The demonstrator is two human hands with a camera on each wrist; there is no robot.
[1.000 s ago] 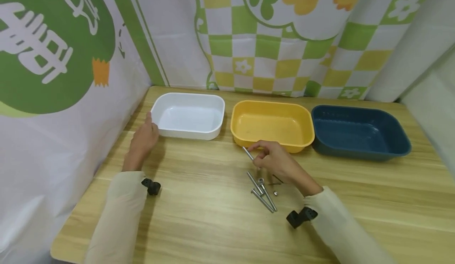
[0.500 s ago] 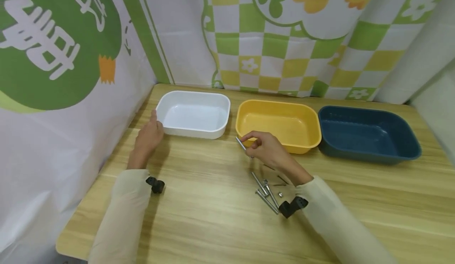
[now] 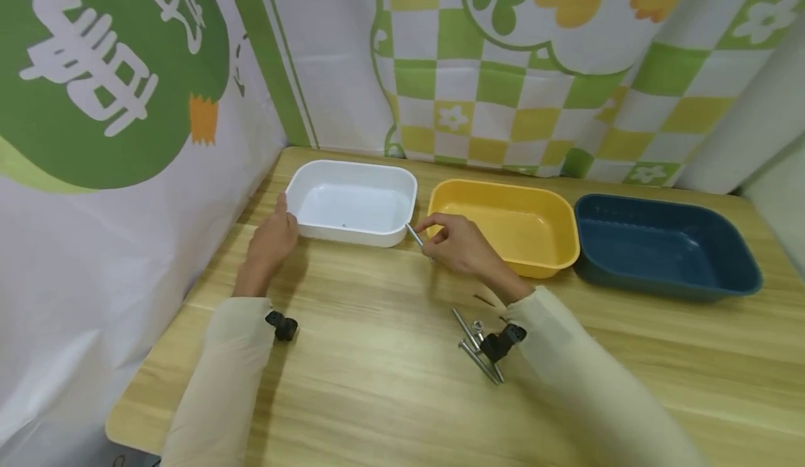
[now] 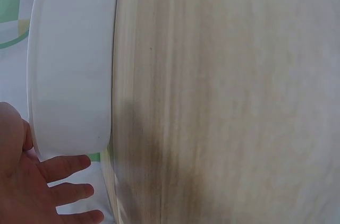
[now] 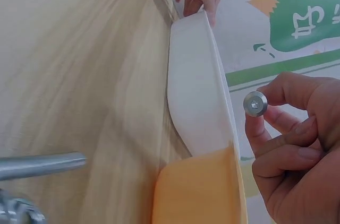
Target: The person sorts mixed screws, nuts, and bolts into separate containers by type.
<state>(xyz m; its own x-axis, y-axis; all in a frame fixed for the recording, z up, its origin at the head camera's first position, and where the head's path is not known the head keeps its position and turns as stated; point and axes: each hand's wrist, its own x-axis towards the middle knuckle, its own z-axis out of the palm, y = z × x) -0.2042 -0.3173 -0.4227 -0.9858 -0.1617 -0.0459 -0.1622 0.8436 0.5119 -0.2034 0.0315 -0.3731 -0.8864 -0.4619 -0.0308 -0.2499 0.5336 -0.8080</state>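
Note:
My right hand pinches a long silver bolt between thumb and fingertips. The bolt's far end is at the near right corner of the white tub; I cannot tell whether it touches. In the right wrist view the bolt's round head faces the camera, with a small socket in it. My left hand touches the white tub's left end. In the left wrist view several of its fingers are stretched out beside the tub's wall, while the rest is partly hidden behind the tub.
A yellow tub and a dark blue tub stand side by side to the right of the white one. Loose bolts, a nut and a thin dark piece lie on the wooden table. Printed cloth hangs behind.
My right hand has carried the bolt leftward and farther away, from in front of the yellow tub to the white tub's corner. My left hand stays at the white tub. The head view has shifted slightly.

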